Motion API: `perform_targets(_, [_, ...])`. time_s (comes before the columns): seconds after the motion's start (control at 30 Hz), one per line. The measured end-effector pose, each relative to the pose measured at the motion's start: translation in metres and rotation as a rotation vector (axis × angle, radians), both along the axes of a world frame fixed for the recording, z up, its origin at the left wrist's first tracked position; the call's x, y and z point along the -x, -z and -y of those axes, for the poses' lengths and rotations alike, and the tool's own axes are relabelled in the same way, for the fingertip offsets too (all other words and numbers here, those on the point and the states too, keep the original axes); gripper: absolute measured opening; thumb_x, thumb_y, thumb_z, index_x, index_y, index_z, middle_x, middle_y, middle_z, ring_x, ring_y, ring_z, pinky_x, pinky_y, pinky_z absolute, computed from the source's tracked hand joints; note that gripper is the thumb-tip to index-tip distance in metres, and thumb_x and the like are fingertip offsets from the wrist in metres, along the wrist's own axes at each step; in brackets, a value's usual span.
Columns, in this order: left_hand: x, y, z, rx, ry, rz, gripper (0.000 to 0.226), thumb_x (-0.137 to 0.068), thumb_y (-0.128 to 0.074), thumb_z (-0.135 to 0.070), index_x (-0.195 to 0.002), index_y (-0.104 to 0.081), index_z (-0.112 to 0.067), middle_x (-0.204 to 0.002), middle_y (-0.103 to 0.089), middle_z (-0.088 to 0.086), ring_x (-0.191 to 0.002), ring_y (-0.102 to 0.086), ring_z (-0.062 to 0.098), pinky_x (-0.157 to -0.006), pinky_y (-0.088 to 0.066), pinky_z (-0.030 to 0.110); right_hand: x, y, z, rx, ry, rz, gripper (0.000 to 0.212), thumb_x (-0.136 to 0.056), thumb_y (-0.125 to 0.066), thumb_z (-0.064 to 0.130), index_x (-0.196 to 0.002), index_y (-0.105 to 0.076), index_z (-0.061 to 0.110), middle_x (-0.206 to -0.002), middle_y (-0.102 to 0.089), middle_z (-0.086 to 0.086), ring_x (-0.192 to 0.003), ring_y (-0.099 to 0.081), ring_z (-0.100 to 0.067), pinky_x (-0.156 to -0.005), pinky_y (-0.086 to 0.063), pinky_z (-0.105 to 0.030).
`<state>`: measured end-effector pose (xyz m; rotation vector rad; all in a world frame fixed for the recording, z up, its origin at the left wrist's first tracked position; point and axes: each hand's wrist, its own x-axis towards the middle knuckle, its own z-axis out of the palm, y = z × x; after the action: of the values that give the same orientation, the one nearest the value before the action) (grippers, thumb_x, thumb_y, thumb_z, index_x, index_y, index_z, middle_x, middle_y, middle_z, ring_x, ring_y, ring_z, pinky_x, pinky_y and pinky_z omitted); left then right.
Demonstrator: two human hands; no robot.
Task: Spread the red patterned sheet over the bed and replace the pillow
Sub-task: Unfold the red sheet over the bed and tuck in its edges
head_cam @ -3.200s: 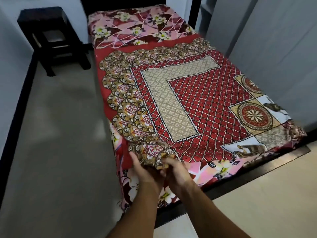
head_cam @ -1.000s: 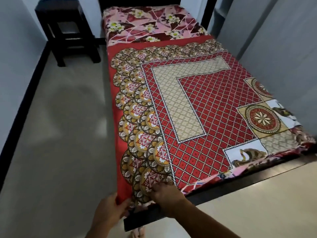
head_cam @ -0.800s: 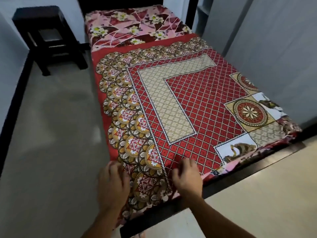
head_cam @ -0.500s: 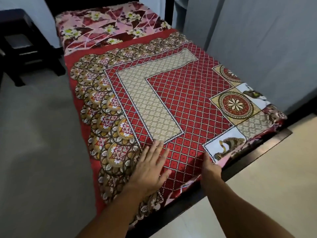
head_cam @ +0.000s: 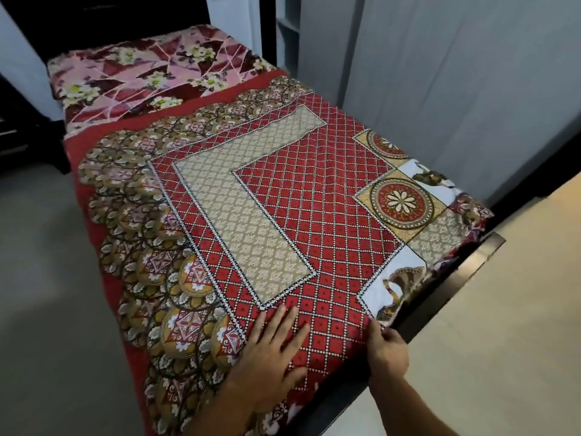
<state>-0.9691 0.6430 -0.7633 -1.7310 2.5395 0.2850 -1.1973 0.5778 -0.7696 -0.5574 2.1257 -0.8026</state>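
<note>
Your left hand (head_cam: 270,357) lies palm down on the red patterned sheet (head_cam: 298,215), fingers straight and spread, on the diamond grid near the foot-end edge. Your right hand (head_cam: 388,350) is at that same edge, just right of the left and not touching it. Its thumb is on top, fingers curled over the hem, gripping the sheet beside the dark foot rail (head_cam: 456,272) of the bed.

The sheet covers the mattress from the foot end most of the way up. Its left side drapes toward the floor (head_cam: 47,278), and its right foot corner is bunched. The head end shows a pink floral cover (head_cam: 141,77) past the sheet's red border. Grey panels (head_cam: 471,89) run along the bed's right side.
</note>
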Motion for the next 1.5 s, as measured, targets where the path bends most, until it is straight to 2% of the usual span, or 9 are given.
perform_targets(0.27, [0.051,-0.022,0.068,0.055,0.028,-0.006,0.069,-0.103,-0.018,-0.061,-0.159,-0.006,-0.022,-0.166,0.002,0.008,-0.153,0.004,0.028,-0.116,-0.005,0.049,0.057,-0.004,0.092,0.119,0.224,0.474,0.07,-0.071,-0.078,0.068,-0.101,-0.065,0.006,-0.095,-0.072,-0.012,-0.088,-0.07,-0.033,-0.087,-0.056,-0.045])
perform_targets(0.37, [0.08,-0.023,0.087,0.079,0.035,-0.005,0.071,-0.102,-0.014,-0.062,-0.159,0.002,-0.022,-0.165,0.009,0.008,-0.152,0.014,0.025,-0.118,0.001,0.049,0.081,0.009,0.121,0.104,0.157,0.345,0.06,-0.081,-0.076,0.051,-0.115,-0.069,0.002,-0.109,-0.073,-0.013,-0.1,-0.069,-0.033,-0.096,-0.055,-0.047])
perform_targets(0.43, [0.096,-0.02,0.092,0.066,0.028,-0.006,0.071,-0.102,-0.014,-0.062,-0.159,0.003,-0.023,-0.165,0.009,0.007,-0.152,0.014,0.024,-0.118,0.001,0.05,0.087,0.009,0.113,0.14,0.16,0.266,0.025,-0.092,-0.07,0.03,-0.1,-0.067,0.007,-0.102,-0.072,-0.012,-0.093,-0.068,-0.031,-0.093,-0.056,-0.043])
perform_targets(0.53, [0.111,-0.008,0.093,0.005,0.009,0.031,0.072,-0.101,-0.021,-0.063,-0.159,-0.007,-0.022,-0.166,-0.002,0.008,-0.153,0.005,0.025,-0.116,-0.009,0.054,0.094,0.022,0.096,0.097,0.18,0.218,0.03,-0.091,-0.07,0.035,-0.083,-0.059,0.008,-0.085,-0.067,-0.013,-0.088,-0.066,-0.037,-0.084,-0.056,-0.047])
perform_targets(0.87, [0.176,-0.005,0.164,0.051,0.037,0.048,0.068,-0.103,-0.018,-0.058,-0.159,-0.017,-0.019,-0.165,-0.01,0.012,-0.152,-0.003,0.03,-0.117,-0.014,0.053,0.181,0.002,0.221,0.153,0.201,0.578,0.069,-0.084,-0.074,0.057,-0.129,-0.056,0.007,-0.122,-0.064,-0.012,-0.113,-0.063,-0.034,-0.105,-0.048,-0.048])
perform_targets(1.07, [0.237,-0.001,0.203,0.018,0.01,0.045,0.073,-0.101,-0.023,-0.063,-0.159,-0.015,-0.02,-0.165,-0.007,0.009,-0.153,-0.004,0.029,-0.118,-0.011,0.052,0.213,0.029,0.235,0.175,0.174,0.369,0.025,-0.093,-0.071,0.029,-0.08,-0.054,0.016,-0.08,-0.067,-0.015,-0.071,-0.058,-0.024,-0.07,-0.055,-0.043])
perform_targets(1.2, [0.268,-0.01,0.225,0.015,0.051,0.026,0.075,-0.099,-0.027,-0.065,-0.158,-0.019,-0.019,-0.165,-0.012,0.01,-0.153,-0.004,0.028,-0.117,-0.015,0.053,0.226,0.025,0.244,0.101,0.171,0.455,0.013,-0.093,-0.063,0.026,-0.087,-0.064,0.014,-0.082,-0.068,-0.012,-0.072,-0.058,-0.025,-0.07,-0.052,-0.041])
perform_targets(1.37, [0.303,-0.017,0.265,0.046,0.085,0.018,0.074,-0.1,-0.013,-0.065,-0.159,-0.008,-0.02,-0.166,0.003,0.008,-0.152,0.012,0.026,-0.12,-0.006,0.053,0.291,-0.022,0.3,0.112,0.272,0.614,0.065,-0.079,-0.067,0.067,-0.11,-0.064,0.01,-0.076,-0.058,-0.002,-0.055,-0.049,-0.016,-0.047,-0.037,-0.028])
perform_targets(1.5, [0.333,-0.014,0.31,0.073,0.152,0.012,0.075,-0.1,-0.009,-0.065,-0.159,-0.002,-0.019,-0.165,0.009,0.008,-0.151,0.018,0.024,-0.12,-0.003,0.051,0.319,-0.044,0.347,0.049,0.202,0.678,0.056,-0.088,-0.061,0.065,-0.083,-0.059,0.01,-0.07,-0.059,-0.006,-0.048,-0.055,-0.02,-0.044,-0.043,-0.029])
